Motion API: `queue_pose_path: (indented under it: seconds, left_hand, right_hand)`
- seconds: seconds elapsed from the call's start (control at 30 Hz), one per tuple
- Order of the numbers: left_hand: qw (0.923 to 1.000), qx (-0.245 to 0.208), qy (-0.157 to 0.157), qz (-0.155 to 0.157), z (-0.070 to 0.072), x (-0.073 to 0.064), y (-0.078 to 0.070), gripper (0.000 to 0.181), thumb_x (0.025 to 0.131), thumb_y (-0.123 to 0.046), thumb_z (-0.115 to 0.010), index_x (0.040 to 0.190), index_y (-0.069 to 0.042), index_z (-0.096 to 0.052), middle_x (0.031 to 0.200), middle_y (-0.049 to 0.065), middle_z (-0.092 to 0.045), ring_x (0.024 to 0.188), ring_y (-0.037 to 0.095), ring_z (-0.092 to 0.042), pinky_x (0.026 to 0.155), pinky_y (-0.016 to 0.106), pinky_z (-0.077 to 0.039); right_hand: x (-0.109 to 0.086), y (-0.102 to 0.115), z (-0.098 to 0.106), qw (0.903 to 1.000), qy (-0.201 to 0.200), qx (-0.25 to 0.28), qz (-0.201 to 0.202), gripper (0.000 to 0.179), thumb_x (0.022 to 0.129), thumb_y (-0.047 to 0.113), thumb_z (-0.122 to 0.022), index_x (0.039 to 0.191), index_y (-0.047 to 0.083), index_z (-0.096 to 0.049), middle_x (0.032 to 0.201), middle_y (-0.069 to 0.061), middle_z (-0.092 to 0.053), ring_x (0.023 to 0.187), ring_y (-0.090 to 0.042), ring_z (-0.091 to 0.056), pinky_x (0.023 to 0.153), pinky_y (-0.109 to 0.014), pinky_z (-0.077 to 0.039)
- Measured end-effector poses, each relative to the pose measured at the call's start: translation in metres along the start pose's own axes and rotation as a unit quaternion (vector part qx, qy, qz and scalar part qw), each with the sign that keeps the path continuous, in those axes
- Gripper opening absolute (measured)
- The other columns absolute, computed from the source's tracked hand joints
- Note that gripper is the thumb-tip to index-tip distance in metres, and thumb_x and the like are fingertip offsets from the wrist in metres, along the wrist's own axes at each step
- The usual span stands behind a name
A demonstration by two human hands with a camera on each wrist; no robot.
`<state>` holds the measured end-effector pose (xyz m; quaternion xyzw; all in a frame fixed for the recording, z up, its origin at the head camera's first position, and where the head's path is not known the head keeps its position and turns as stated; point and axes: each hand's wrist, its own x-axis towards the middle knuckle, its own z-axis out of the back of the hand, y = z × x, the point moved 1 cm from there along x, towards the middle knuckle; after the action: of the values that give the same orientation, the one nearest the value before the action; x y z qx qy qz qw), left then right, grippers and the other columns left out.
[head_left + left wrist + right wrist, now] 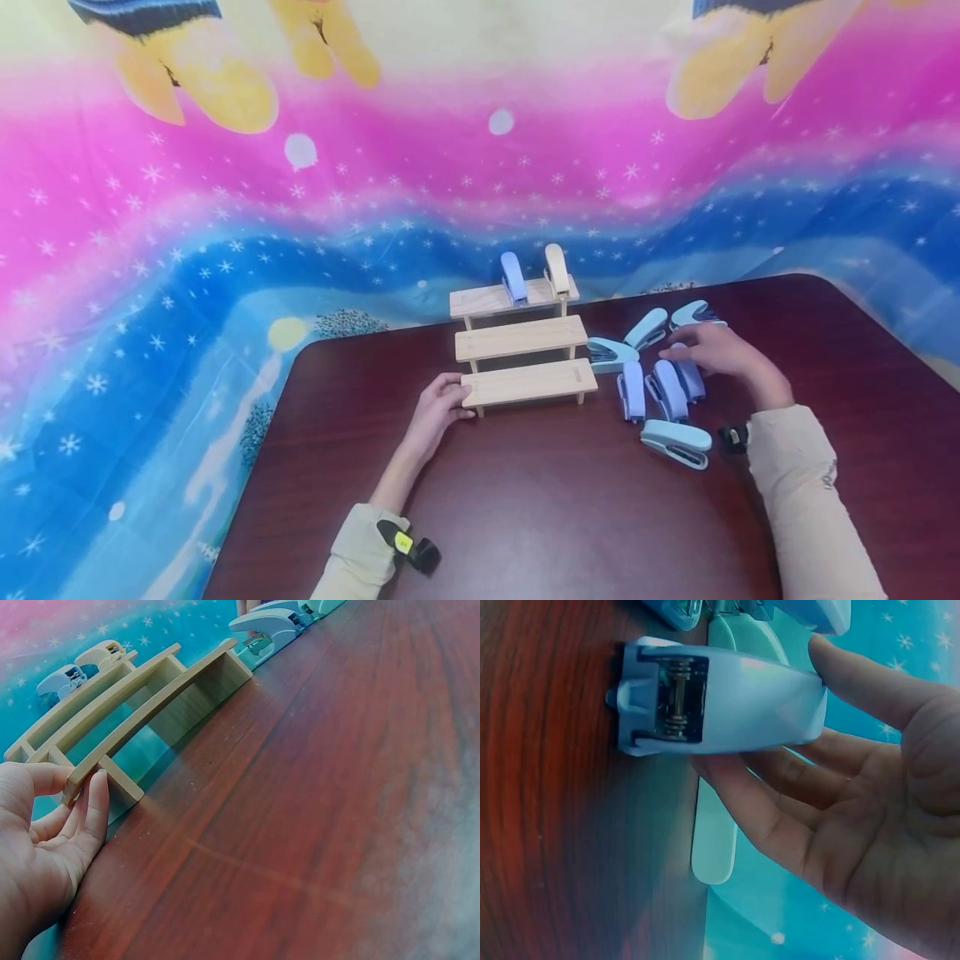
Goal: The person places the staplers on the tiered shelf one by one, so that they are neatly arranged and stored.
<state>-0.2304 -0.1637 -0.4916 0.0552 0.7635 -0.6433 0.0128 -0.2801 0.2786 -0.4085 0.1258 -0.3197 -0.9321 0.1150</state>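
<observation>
The left hand pinches the bottom step of the three-tier wooden rack; over to its right, the right hand curls thumb and fingers round a lavender stapler

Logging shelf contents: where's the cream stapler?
Head view: the cream stapler stands at the right end of the rear wooden shelf, just right of a purple stapler.

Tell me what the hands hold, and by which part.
The left hand pinches the lowest wooden shelf by its left end. The right hand is at the top of a lavender stapler; grip unclear.
</observation>
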Motion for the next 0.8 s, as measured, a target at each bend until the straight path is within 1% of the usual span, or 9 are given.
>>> queue_pose_path:
  seconds: [0.13,0.3,0.43,0.53,0.7,0.8]
  left_hand:
    - [1.0,-0.001,0.0,0.002,-0.0007,-0.0003,-0.0004,0.031,0.099,-0.003,-0.062,0.126,0.008,-0.056,0.097,0.007,-0.067,0.087,0.016,-0.067,0.072,0.028,-0.061]
    - [1.0,0.001,0.001,0.005,-0.0008,0.0002,0.0011,0.03,0.098,-0.003,-0.062,0.126,0.008,-0.056,0.097,0.007,-0.067,0.087,0.016,-0.066,0.073,0.028,-0.061]
    - [1.0,0.004,0.001,0.005,-0.0012,0.0005,-0.0002,0.031,0.099,-0.003,-0.062,0.126,0.008,-0.056,0.097,0.007,-0.067,0.087,0.016,-0.066,0.073,0.028,-0.061]
    - [1.0,0.004,-0.001,0.002,-0.0017,0.0003,-0.0021,0.031,0.098,-0.004,-0.062,0.127,0.008,-0.056,0.098,0.007,-0.067,0.088,0.017,-0.066,0.073,0.028,-0.061]
    - [1.0,0.003,-0.001,0.004,-0.0013,-0.0001,-0.0016,0.031,0.099,-0.004,-0.062,0.127,0.008,-0.056,0.097,0.007,-0.067,0.087,0.017,-0.066,0.073,0.028,-0.061]
    - [1.0,0.001,-0.002,0.005,-0.0009,-0.0008,-0.0008,0.03,0.099,-0.003,-0.062,0.126,0.009,-0.056,0.097,0.007,-0.067,0.084,0.017,-0.066,0.072,0.028,-0.061]
  right_hand:
    - [0.0001,-0.0002,-0.0006,0.9999,-0.001,-0.01,0.003,0.056,0.1,0.026,-0.069,0.133,-0.017,-0.054,0.12,-0.034,-0.062,0.094,-0.033,-0.065,0.077,-0.05,-0.063]
    - [-0.0003,-0.0011,-0.0004,0.9997,0.008,-0.021,0.01,0.049,0.099,0.02,-0.069,0.131,-0.016,-0.057,0.121,-0.033,-0.062,0.094,-0.033,-0.064,0.076,-0.049,-0.062]
    - [-0.0023,0.0003,0.0018,0.9988,0.016,-0.035,0.031,0.044,0.096,0.013,-0.07,0.127,-0.016,-0.06,0.123,-0.034,-0.062,0.101,-0.04,-0.062,0.083,-0.055,-0.06]
    - [-0.0046,0.0017,0.0041,0.998,0.023,-0.04,0.043,0.045,0.092,0.012,-0.073,0.127,-0.015,-0.061,0.124,-0.034,-0.061,0.109,-0.046,-0.059,0.089,-0.061,-0.057]
    - [-0.008,0.001,0.007,0.998,0.033,-0.04,0.036,0.049,0.091,0.011,-0.074,0.13,-0.014,-0.06,0.131,-0.038,-0.056,0.117,-0.053,-0.054,0.092,-0.064,-0.055]
    - [-0.0091,-0.0008,0.0078,0.9983,0.034,-0.038,0.027,0.048,0.092,0.011,-0.075,0.13,-0.014,-0.06,0.133,-0.039,-0.054,0.116,-0.052,-0.055,0.092,-0.063,-0.056]
